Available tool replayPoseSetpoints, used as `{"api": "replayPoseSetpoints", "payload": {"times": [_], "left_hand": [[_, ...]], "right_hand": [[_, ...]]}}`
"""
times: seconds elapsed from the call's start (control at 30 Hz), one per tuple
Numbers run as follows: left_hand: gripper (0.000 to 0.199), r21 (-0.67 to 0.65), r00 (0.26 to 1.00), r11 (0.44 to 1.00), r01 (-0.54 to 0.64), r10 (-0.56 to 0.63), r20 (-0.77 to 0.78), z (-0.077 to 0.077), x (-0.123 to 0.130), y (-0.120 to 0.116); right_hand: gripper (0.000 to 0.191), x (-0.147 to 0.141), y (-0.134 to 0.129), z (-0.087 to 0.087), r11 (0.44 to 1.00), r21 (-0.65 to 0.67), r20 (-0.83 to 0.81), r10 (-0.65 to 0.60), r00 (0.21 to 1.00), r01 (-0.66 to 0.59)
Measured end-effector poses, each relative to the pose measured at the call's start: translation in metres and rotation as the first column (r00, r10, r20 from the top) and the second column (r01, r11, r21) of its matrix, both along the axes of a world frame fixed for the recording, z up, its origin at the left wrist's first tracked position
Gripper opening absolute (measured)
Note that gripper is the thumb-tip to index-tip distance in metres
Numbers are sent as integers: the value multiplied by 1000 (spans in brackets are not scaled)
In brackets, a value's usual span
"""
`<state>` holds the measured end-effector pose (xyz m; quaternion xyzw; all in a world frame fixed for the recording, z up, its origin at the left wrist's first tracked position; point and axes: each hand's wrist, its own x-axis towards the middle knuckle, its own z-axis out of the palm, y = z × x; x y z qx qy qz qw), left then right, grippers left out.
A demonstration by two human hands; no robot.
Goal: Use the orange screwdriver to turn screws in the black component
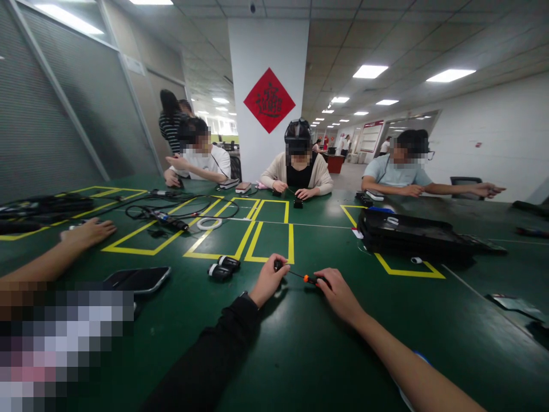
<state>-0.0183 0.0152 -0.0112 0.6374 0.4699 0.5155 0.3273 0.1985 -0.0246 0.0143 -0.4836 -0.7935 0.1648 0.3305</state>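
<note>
Screwdriver work seemingly in hand: left hand (271,277) pinching a small black part (278,265) over the green table (429,309), right hand (337,292) with fingers curled on the screwdriver (306,279) pointing toward it, tip contact unclear; next move likely calls for steady alignment.

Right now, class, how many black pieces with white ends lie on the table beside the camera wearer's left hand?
2: the nearer piece and the farther piece, close together, left of the left hand. Others may be hidden.
</note>
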Motion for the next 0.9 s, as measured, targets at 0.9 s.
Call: {"api": "replayPoseSetpoints", "payload": {"times": [0.9], "left_hand": [[17,6,999,1000,-2,2,-43,7,1,-3]], "right_hand": [[16,0,0,2,998,31,37,46,998,-48]]}}
